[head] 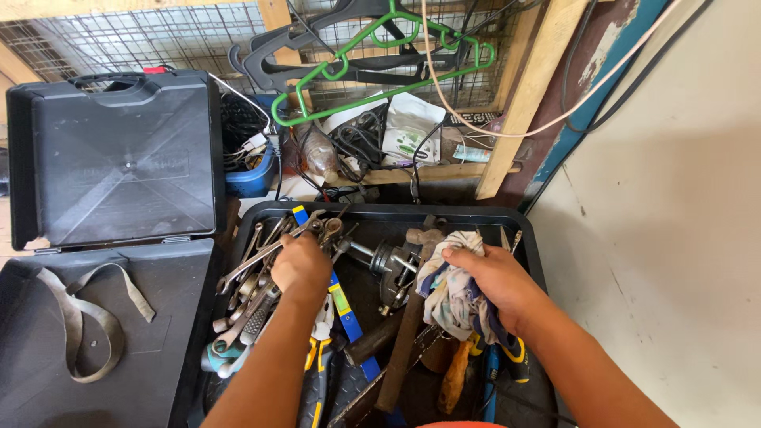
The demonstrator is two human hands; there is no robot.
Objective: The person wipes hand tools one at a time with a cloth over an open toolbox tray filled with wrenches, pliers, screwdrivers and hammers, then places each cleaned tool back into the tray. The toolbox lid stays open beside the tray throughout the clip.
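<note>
Over the black plastic tray (533,238), left hand (301,265) clamps steel wrenches (254,269); right hand (498,281) clutches crumpled rag (452,297).

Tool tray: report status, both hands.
Left hand closed on wrenches. Right hand gripping rag. Hammer and blue level lie between.

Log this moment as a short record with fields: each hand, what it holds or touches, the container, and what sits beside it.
left hand: left hand reaching into a pile of grey metal spanners, fingers around one; grip partly hidden
right hand: right hand clutching a crumpled multicoloured cloth rag
container: open black plastic tool tray, crowded with tools
near the hands: wooden-handled hammer, blue spirit level
to the left: empty open black plastic case with a grey fabric strap
behind: green plastic coat hanger on wire mesh
</note>
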